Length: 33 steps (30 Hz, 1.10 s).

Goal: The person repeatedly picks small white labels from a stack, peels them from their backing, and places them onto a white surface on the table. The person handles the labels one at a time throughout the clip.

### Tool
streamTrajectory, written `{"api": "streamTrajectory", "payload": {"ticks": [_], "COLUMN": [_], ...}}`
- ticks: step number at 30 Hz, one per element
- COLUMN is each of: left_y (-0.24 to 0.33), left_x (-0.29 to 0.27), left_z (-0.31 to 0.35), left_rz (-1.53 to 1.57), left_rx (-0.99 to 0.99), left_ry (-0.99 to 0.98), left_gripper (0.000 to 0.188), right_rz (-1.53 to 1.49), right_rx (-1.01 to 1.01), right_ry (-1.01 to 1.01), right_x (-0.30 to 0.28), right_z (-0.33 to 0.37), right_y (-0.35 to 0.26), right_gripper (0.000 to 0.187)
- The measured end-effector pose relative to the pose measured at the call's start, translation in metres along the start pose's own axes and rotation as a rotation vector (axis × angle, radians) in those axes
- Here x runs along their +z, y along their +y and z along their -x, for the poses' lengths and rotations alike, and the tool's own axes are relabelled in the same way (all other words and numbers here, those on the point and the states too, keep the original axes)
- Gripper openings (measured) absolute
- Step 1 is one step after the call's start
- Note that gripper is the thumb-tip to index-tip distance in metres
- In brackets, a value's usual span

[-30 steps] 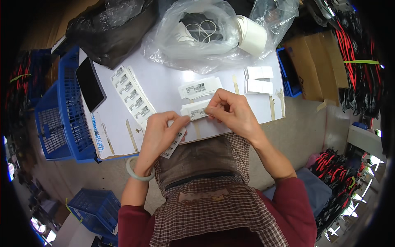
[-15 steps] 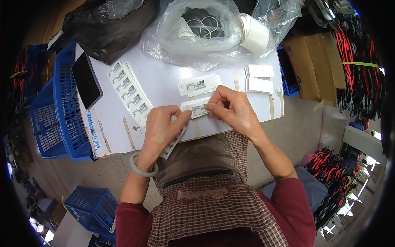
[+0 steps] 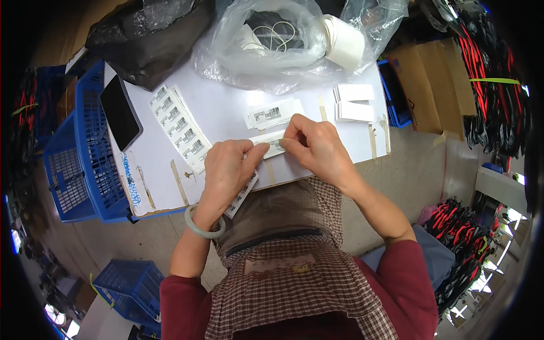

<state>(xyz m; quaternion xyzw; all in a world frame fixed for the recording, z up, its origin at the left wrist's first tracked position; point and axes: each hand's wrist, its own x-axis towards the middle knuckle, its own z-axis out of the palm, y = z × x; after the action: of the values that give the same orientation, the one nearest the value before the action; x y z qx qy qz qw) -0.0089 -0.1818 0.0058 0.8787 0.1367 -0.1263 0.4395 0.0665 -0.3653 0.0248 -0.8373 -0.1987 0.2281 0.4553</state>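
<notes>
My left grip (image 3: 228,168) and right grip (image 3: 321,151) pinch the barcode label (image 3: 274,148); an uneven pull could skew it

I have a white-topped table (image 3: 224,107) at twelve o'clock, strips of tape (image 3: 179,182) near its front edge. Grey floor (image 3: 419,170) spreads out toward three o'clock, where I make out a pale ledge (image 3: 498,184). Hard white light (image 3: 481,284) breaks up at four o'clock; I get a smaller bright patch (image 3: 54,313) at eight.
</notes>
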Motion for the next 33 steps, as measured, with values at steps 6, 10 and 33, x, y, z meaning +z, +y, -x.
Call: {"api": "streamTrajectory", "payload": {"ticks": [6,10,33], "left_y": [0.011,0.005,-0.017], "left_x": [-0.022,-0.02,-0.025], "left_z": [-0.023,-0.046,0.05], "left_rz": [-0.112,-0.257,0.518], "left_rx": [0.027,-0.015,-0.061], "left_ry": [0.163,0.034,-0.143], "left_gripper": [0.039,0.039,0.012], "right_rz": [0.038,0.564,-0.392], "right_rx": [-0.058,-0.131,-0.303], "right_ry": [0.138,0.148,0.266], "right_x": [0.0,0.009,0.001], "right_z": [-0.041,-0.058,0.022], "right_y": [-0.001,0.006,-0.007], "right_gripper": [0.02,0.033,0.008]}}
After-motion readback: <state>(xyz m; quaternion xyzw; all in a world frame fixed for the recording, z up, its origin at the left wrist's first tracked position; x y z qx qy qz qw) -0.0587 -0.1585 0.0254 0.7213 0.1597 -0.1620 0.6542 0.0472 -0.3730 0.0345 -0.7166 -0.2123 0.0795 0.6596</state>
